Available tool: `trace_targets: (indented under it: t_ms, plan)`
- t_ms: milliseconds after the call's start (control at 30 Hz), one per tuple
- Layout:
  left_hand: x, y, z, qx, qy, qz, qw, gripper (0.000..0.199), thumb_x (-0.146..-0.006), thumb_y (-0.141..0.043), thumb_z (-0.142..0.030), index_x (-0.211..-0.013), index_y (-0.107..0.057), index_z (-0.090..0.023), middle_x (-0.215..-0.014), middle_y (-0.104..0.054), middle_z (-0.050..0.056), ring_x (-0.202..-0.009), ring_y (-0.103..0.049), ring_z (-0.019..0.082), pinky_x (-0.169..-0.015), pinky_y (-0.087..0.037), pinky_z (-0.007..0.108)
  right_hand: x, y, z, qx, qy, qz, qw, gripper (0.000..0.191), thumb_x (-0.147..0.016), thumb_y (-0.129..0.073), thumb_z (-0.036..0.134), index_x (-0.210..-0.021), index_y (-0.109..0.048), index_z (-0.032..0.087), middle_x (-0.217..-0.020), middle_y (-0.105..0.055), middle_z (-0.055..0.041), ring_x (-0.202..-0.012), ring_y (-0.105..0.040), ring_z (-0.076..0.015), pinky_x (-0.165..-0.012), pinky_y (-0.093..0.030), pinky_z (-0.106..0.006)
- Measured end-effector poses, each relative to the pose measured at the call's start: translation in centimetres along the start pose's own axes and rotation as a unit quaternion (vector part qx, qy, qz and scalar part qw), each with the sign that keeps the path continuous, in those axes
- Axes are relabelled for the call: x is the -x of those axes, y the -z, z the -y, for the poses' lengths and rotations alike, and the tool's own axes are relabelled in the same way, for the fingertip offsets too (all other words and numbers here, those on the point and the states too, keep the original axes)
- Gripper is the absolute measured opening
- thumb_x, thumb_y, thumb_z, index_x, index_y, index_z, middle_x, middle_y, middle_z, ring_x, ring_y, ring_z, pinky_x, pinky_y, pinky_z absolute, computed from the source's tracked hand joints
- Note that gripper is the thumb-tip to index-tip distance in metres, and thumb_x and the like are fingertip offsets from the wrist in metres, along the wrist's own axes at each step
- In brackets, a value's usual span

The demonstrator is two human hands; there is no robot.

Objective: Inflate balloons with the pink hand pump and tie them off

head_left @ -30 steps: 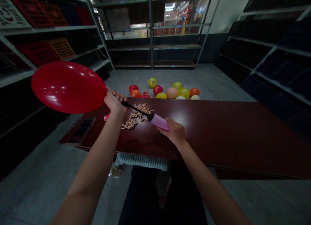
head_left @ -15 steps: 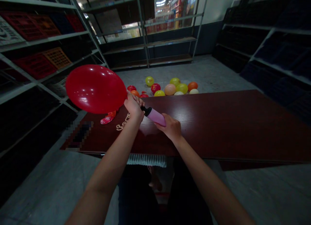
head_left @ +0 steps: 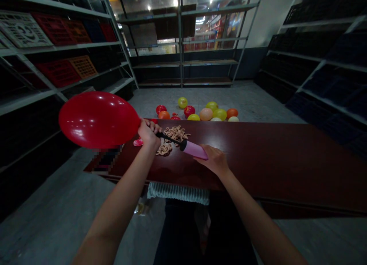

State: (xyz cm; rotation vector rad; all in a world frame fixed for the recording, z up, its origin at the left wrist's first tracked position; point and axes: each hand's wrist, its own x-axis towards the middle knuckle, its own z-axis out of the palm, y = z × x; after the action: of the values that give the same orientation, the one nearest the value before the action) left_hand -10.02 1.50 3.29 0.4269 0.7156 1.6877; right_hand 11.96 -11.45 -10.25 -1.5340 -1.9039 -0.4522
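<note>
A large inflated red balloon (head_left: 99, 120) is on the left, over the table's far-left part. My left hand (head_left: 149, 133) is closed around its neck and the black end of a hand balloon pump; the fingers hide where the two meet. The pump's pink barrel (head_left: 195, 149) is gripped by my right hand (head_left: 215, 159), lower and to the right. Between my hands a thin black rod (head_left: 171, 138) shows, drawn out of the barrel. Behind the rod lies a pile of small tan, curled, uninflated balloons (head_left: 176, 133). A pink-red limp balloon (head_left: 138, 142) lies beside my left wrist.
The dark red-brown table (head_left: 258, 158) spans the front, with a blurred-out dark object (head_left: 107, 160) on its left end. Several inflated balloons, such as a yellow one (head_left: 220, 114), lie on the floor beyond. Shelves with crates (head_left: 83, 65) stand around.
My hands have moved apart, and more of the pump's black rod shows. The balloon has shifted left and lower in view. My head view has tilted up, and the tan pile is now more visible.
</note>
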Motion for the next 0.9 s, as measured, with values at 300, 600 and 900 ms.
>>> trace_targets:
  t_ms: [300,600,900]
  plan:
    - [-1.4,-0.3,-3.3,0.022,-0.034,0.011,0.999,0.051,-0.098,-0.055,-0.052,-0.067,-0.030,-0.021,-0.047,-0.023,-0.009,-0.034,-0.022,0.007,-0.037,-0.025,0.021,0.1,-0.1,-0.1,0.015,0.012,-0.024,1.000,0.044,-0.089,-0.068,0.052,-0.113,-0.068,0.015,-0.090,-0.077,-0.0088,-0.074,-0.072,-0.0208,-0.070,-0.051,-0.030]
    - [0.7,-4.4,1.4,-0.019,-0.043,0.036,0.998,0.054,-0.096,-0.059,-0.054,-0.064,-0.029,-0.022,-0.045,-0.025,-0.010,-0.032,-0.024,0.006,-0.036,-0.023,0.021,0.1,-1.0,-0.4,-0.002,-0.046,-0.062,0.997,0.044,-0.088,-0.069,0.049,-0.112,-0.068,0.013,-0.092,-0.078,-0.0100,-0.072,-0.072,-0.0216,-0.065,-0.049,-0.030]
    - [3.3,-5.2,8.8,-0.041,0.005,0.085,0.996,0.045,-0.103,-0.049,-0.036,-0.063,-0.033,-0.021,-0.044,-0.027,-0.009,-0.030,-0.026,0.007,-0.035,-0.024,0.022,0.0,-1.2,-0.3,-0.033,-0.131,-0.030,0.990,0.043,-0.089,-0.068,0.051,-0.115,-0.068,0.017,-0.097,-0.078,-0.0101,-0.078,-0.073,-0.0222,-0.067,-0.047,-0.029]
